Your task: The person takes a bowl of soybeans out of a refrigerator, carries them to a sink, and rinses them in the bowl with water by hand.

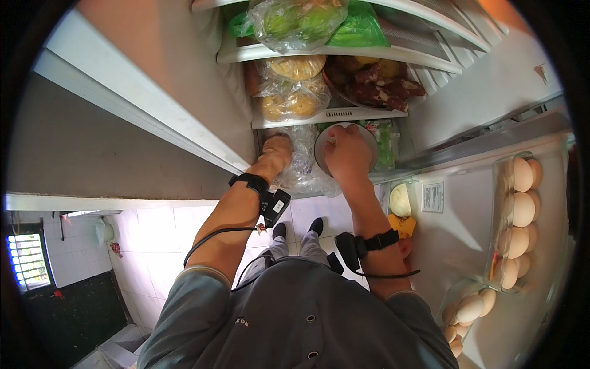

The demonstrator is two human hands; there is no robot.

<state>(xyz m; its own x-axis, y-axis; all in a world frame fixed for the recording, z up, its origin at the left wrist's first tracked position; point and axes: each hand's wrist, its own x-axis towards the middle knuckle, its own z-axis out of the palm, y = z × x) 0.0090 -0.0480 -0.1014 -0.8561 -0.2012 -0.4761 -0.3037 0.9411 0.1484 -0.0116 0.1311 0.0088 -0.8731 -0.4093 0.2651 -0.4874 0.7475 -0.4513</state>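
Observation:
In the lowest part of an open refrigerator, my right hand (350, 152) is curled over a round, pale dish with a dark rim (374, 143). Its fingertips point into the dish, and whether they pinch anything is hidden. My left hand (278, 146) reaches down at the left side of the same compartment, beside a clear plastic bag (304, 159). The left fingers are mostly out of sight. Right of the dish lies a green package in clear wrap (386, 140).
Above, a shelf (299, 121) holds bagged round yellowish food (290, 104) and reddish-brown tubers (385, 90). Green produce in bags (299, 23) sits higher. The open door (465, 230) on the right carries eggs (524, 210) and cut produce (400, 200). A grey panel (124, 152) stands left.

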